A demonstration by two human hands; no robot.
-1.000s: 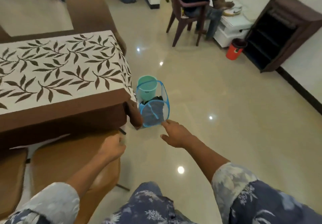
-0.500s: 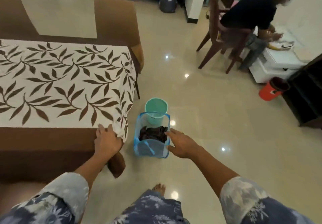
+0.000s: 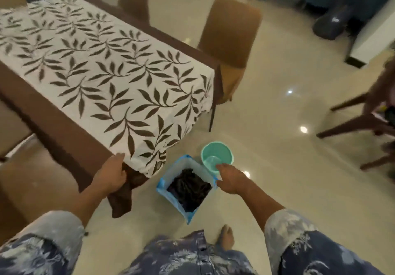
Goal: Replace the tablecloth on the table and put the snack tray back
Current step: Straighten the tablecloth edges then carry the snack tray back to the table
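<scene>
At the near corner of the dining surface, which is hidden under its cloths, the person stands bent forward with both arms out. A leaf-print tablecloth (image 3: 102, 65) lies flat on top, its end spilling over the edge. Beneath it a brown under-cloth (image 3: 64, 133) shows as a wide border along the near side and hangs in a loose tail at the corner.

The left hand (image 3: 112, 175) has its fingers curled round that hanging brown corner, thumb up by the hem of the leaf print. I take it as a hold to tug or square the cloth, since the corner is where the drape bunches.

The right hand (image 3: 232, 179) reaches low to the blue mesh hamper (image 3: 162, 186) on the floor (image 3: 277, 167). Its fingers are stretched loosely at the hamper's far rim and I see nothing held in them. Whether they touch the rim I cannot tell.

The hamper holds a heap of dark fabric (image 3: 188, 187), probably the cloth that came off, set right at the corner so it is within arm's reach. A teal bucket (image 3: 222, 149) stands just behind it, touching or nearly so. A tan chair (image 3: 230, 35) sits at the far corner, and a bare foot (image 3: 226, 239) is planted just short of the hamper.

No snack tray is in view, on the cloth or on the floor, so that part of the job looks undone.

No brand, label or lettering is readable on the hamper, the bucket or the cloths.
</scene>
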